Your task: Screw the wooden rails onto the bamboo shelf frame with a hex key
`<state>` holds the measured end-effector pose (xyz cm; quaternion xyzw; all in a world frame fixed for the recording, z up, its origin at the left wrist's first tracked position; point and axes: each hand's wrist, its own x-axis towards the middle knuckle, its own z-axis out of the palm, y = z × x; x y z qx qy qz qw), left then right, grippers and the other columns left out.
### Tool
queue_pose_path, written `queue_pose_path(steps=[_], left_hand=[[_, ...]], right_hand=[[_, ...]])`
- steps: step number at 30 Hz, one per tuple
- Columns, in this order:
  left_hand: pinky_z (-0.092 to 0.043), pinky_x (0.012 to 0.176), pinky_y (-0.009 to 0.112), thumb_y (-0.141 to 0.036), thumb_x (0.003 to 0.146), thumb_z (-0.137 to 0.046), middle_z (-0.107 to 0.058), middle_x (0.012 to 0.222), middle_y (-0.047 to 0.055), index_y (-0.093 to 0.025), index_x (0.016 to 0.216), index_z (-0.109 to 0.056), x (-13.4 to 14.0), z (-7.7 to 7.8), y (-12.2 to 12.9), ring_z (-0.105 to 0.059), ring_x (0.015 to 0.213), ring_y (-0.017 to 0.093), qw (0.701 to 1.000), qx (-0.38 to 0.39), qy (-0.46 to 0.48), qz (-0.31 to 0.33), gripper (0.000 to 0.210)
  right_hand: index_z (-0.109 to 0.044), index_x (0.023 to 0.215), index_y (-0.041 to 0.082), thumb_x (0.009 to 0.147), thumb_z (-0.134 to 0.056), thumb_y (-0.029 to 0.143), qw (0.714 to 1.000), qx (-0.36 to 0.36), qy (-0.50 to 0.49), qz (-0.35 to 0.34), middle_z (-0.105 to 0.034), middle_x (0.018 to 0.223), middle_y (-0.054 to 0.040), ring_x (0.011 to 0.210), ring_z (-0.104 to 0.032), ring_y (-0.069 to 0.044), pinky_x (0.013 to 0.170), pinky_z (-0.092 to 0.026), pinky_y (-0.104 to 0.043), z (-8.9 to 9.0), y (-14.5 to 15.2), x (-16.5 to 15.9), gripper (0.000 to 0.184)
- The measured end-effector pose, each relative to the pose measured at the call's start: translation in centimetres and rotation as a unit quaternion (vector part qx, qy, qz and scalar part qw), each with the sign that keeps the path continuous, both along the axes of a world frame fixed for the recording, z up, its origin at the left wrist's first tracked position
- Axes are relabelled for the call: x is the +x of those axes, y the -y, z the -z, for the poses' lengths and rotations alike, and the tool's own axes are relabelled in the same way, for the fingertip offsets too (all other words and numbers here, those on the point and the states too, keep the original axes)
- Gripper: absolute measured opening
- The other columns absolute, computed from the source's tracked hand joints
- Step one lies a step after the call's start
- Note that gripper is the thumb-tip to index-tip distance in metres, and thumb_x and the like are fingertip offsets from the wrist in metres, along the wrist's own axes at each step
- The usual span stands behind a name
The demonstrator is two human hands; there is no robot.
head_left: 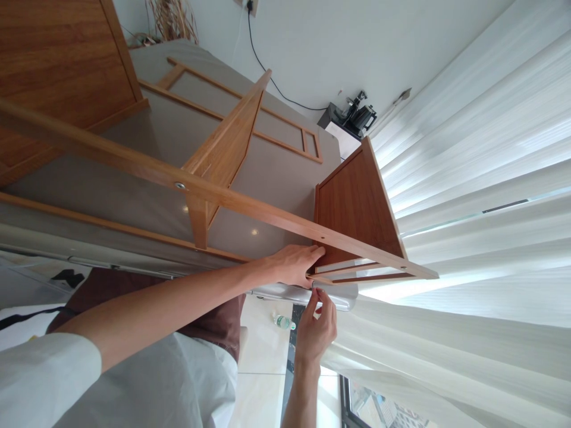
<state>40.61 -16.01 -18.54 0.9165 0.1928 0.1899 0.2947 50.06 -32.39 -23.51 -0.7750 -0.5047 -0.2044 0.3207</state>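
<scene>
A partly assembled wooden shelf unit (250, 205) stretches across the table, with a long rail on the near side and upright panels joined to it. My left hand (294, 264) is wrapped round the corner of its end frame, below the right-hand wooden panel (357, 202). Just below that corner, my right hand (316, 327) has thumb and forefinger pinched together. Something thin and small shows at its fingertips, too small to name. A middle wooden board (232, 148) stands across the unit, and a large wooden panel (62, 65) is at the left.
A flat wooden frame (200, 107) lies on the grey table (276, 172). A black kettle (363, 119) stands on a small cabinet behind. White curtains (468, 178) hang at the right. A plastic bottle (284, 322) is on the floor. A black cable (267, 65) runs along the wall.
</scene>
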Motion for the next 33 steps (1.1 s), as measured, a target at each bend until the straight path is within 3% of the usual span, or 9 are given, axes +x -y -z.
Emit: queue_pose_path(steps=[10, 16, 24, 33], left_hand=[[-0.050, 0.074, 0.036, -0.033, 0.076, -0.070, -0.068, 0.114, 0.009, -0.019, 0.123, -0.047, 0.09, 0.03, -0.05, -0.068, 0.095, 0.030, 1.000, -0.006, 0.001, 0.006, 0.054], [-0.049, 0.073, 0.035, -0.033, 0.076, -0.070, -0.068, 0.115, 0.010, -0.019, 0.126, -0.046, 0.07, 0.16, -0.01, -0.068, 0.095, 0.029, 1.000, 0.001, 0.000, 0.001, 0.057], [-0.049, 0.072, 0.035, -0.034, 0.076, -0.069, -0.068, 0.116, 0.009, -0.020, 0.122, -0.047, 0.18, 0.22, -0.09, -0.068, 0.096, 0.029, 1.000, -0.001, 0.000, 0.003, 0.053], [-0.049, 0.073, 0.034, -0.035, 0.077, -0.070, -0.069, 0.114, 0.009, -0.019, 0.121, -0.048, 0.03, -0.26, -0.05, -0.068, 0.094, 0.029, 1.000, -0.008, -0.009, 0.002, 0.052]], right_hand=[[-0.069, 0.109, 0.016, 0.102, -0.054, 0.027, 0.999, 0.022, 0.021, -0.015, -0.074, 0.093, -0.0096, 0.082, -0.067, -0.018, 0.078, -0.052, -0.031, 0.56, 0.21, -0.16, 0.021], [-0.070, 0.109, 0.016, 0.102, -0.055, 0.027, 1.000, 0.026, 0.014, 0.007, -0.073, 0.089, -0.0074, 0.080, -0.067, -0.017, 0.076, -0.052, -0.029, 0.50, 0.13, -0.15, 0.019], [-0.068, 0.112, 0.016, 0.101, -0.056, 0.022, 0.997, 0.025, 0.048, -0.047, -0.075, 0.097, -0.0091, 0.086, -0.067, -0.019, 0.082, -0.053, -0.033, 0.60, 0.23, -0.06, 0.018], [-0.069, 0.112, 0.016, 0.097, -0.061, 0.017, 0.998, 0.036, 0.050, -0.034, -0.074, 0.093, -0.0072, 0.084, -0.065, -0.018, 0.081, -0.053, -0.031, 0.65, 0.18, -0.03, 0.016]])
